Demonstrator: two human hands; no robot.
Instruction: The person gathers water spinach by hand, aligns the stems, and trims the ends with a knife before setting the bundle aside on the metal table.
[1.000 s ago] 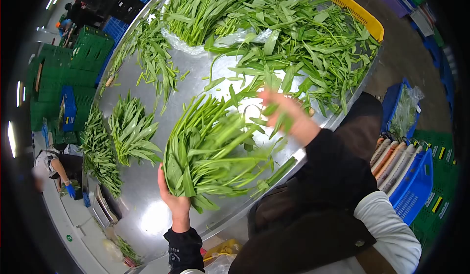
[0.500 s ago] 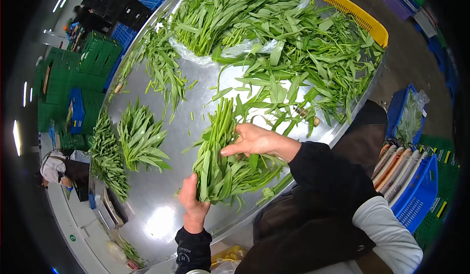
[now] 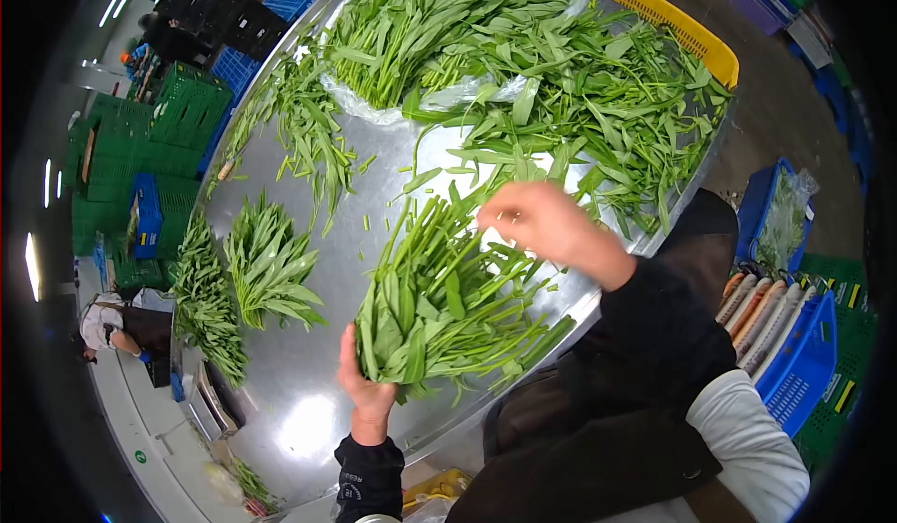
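Note:
My left hand (image 3: 363, 378) is closed round the leafy end of a loose bunch of water spinach (image 3: 420, 308), its thumb along the left side. The cut stems point away from me and fan out to the right. Above the right side of this bunch, my right hand (image 3: 556, 229) is blurred, with fingers curled together in a pinch; whatever is between the fingertips is too small to make out. Past it lies a big heap of loose water spinach (image 3: 598, 112). To the left are two tidy bunches, the nearer one (image 3: 266, 266) beside a longer one (image 3: 207, 299).
A metal table (image 3: 308, 374) carries everything, with cut stem bits scattered about. A plastic bag (image 3: 374, 107) full of greens and a yellow crate (image 3: 673, 28) stand at the far side. Blue crate (image 3: 799, 364) is at my right; green crates (image 3: 140, 149) and a person (image 3: 112, 327) are left.
My right hand has let go of the bunch and moved up and right, over the knife seen before. The bunch has spread wider, and my left hand has shifted slightly left with it.

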